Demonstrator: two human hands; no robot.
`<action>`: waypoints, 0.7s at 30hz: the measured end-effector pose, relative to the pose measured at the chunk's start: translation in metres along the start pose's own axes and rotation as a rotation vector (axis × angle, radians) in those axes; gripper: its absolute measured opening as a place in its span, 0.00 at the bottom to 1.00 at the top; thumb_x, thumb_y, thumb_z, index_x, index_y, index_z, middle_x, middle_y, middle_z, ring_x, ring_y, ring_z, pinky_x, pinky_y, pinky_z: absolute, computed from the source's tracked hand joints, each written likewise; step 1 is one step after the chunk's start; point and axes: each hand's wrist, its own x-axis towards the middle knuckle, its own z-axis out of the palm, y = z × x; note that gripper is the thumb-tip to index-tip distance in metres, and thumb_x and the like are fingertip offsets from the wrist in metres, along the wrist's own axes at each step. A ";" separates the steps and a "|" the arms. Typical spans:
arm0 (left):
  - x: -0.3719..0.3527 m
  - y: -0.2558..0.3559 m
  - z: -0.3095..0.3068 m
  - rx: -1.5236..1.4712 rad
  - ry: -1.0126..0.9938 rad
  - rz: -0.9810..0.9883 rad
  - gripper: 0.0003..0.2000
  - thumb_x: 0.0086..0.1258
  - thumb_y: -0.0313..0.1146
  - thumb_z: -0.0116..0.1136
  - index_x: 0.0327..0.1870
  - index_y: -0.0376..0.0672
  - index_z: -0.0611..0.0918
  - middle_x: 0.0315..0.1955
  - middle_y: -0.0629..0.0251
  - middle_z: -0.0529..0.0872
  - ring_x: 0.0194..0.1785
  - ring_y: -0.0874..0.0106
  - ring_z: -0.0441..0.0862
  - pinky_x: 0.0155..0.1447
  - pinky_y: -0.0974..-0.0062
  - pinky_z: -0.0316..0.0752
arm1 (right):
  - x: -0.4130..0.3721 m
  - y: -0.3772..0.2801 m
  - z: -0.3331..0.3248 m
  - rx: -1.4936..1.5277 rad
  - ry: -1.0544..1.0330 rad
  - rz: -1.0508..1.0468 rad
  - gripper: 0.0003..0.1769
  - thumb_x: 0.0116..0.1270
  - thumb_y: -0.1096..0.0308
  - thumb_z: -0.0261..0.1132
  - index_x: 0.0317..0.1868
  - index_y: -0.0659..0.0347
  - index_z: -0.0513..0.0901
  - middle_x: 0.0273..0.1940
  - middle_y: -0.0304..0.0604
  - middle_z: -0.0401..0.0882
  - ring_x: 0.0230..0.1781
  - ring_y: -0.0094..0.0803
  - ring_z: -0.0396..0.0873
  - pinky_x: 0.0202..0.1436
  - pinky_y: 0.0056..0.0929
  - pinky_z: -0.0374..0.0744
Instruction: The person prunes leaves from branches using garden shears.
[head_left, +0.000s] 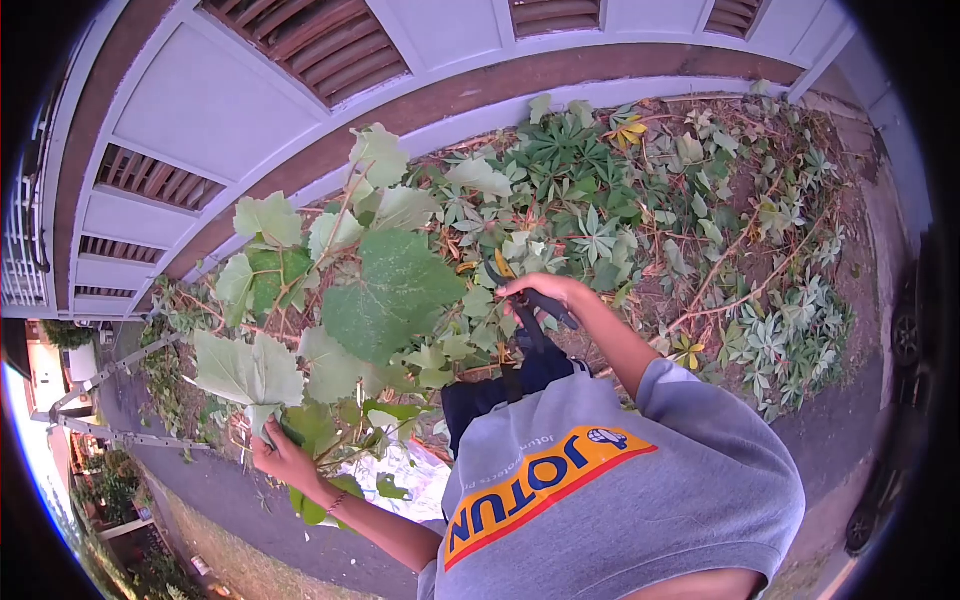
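Observation:
My left hand [284,464] is closed at the base of a large pale green leaf [247,370], at the lower left. Big lobed leaves on a leafy branch [322,262] rise between my hands and the wall; one broad dark green leaf [392,293] faces me. In front of my waist, my right hand [548,288] grips pruning shears [541,304] with dark handles. The blades point away from me, toward the cut foliage, and a yellow part shows near them.
Cut branches and leaves [600,200] cover the ground along a white wall [215,100] with brown louvred vents. A ladder [118,375] stands at the left. Whitish sheeting [405,480] lies by my left forearm. Dark vehicles [900,330] are at the right edge.

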 end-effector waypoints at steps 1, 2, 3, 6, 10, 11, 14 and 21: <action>0.002 0.011 -0.001 -0.044 0.049 -0.060 0.16 0.75 0.36 0.59 0.40 0.26 0.83 0.23 0.66 0.79 0.26 0.77 0.68 0.30 0.74 0.63 | -0.004 0.021 0.001 0.026 -0.057 0.088 0.33 0.58 0.36 0.69 0.36 0.65 0.84 0.27 0.40 0.82 0.25 0.31 0.82 0.36 0.28 0.81; 0.006 0.022 -0.001 -0.085 0.099 -0.113 0.16 0.75 0.35 0.59 0.39 0.25 0.82 0.22 0.66 0.79 0.26 0.76 0.67 0.30 0.73 0.62 | -0.004 0.039 0.003 0.057 -0.119 0.169 0.36 0.57 0.33 0.68 0.37 0.64 0.84 0.28 0.40 0.83 0.26 0.32 0.83 0.37 0.29 0.82; 0.008 0.033 0.004 -0.120 0.151 -0.067 0.19 0.75 0.40 0.59 0.39 0.25 0.83 0.22 0.68 0.77 0.26 0.78 0.64 0.30 0.73 0.61 | -0.004 0.051 0.009 0.090 -0.102 0.185 0.37 0.56 0.30 0.68 0.37 0.64 0.84 0.28 0.41 0.83 0.27 0.32 0.84 0.36 0.30 0.82; 0.022 0.023 0.017 -0.148 0.212 -0.041 0.19 0.76 0.42 0.58 0.41 0.27 0.85 0.23 0.68 0.78 0.28 0.78 0.65 0.32 0.73 0.62 | -0.001 0.077 0.014 0.095 -0.043 0.202 0.42 0.55 0.27 0.66 0.38 0.65 0.85 0.30 0.43 0.84 0.30 0.32 0.85 0.38 0.31 0.84; 0.047 0.050 0.048 -0.277 0.257 -0.025 0.23 0.74 0.45 0.60 0.45 0.26 0.85 0.24 0.66 0.79 0.29 0.76 0.67 0.33 0.72 0.62 | -0.016 0.076 0.018 -0.089 0.068 0.143 0.35 0.57 0.34 0.71 0.37 0.64 0.83 0.31 0.42 0.85 0.30 0.30 0.85 0.32 0.27 0.82; 0.051 0.052 0.053 -0.288 0.241 -0.012 0.23 0.74 0.45 0.60 0.45 0.26 0.85 0.24 0.66 0.79 0.29 0.76 0.67 0.33 0.72 0.62 | -0.023 0.079 0.020 -0.120 0.056 0.076 0.31 0.56 0.39 0.73 0.37 0.64 0.83 0.31 0.42 0.85 0.30 0.30 0.85 0.32 0.26 0.82; 0.064 0.055 0.063 -0.311 0.267 0.001 0.24 0.73 0.48 0.61 0.41 0.26 0.85 0.24 0.66 0.79 0.28 0.75 0.69 0.33 0.72 0.65 | -0.052 0.085 0.023 -0.130 -0.086 -0.023 0.32 0.51 0.51 0.79 0.48 0.67 0.82 0.38 0.43 0.86 0.41 0.30 0.85 0.44 0.28 0.82; 0.067 0.050 0.076 -0.301 0.253 -0.174 0.24 0.72 0.50 0.62 0.30 0.32 0.82 0.21 0.68 0.76 0.25 0.77 0.67 0.32 0.73 0.65 | -0.087 0.097 0.048 -0.033 -0.016 -0.345 0.34 0.56 0.64 0.75 0.62 0.66 0.74 0.51 0.42 0.82 0.57 0.30 0.75 0.65 0.30 0.68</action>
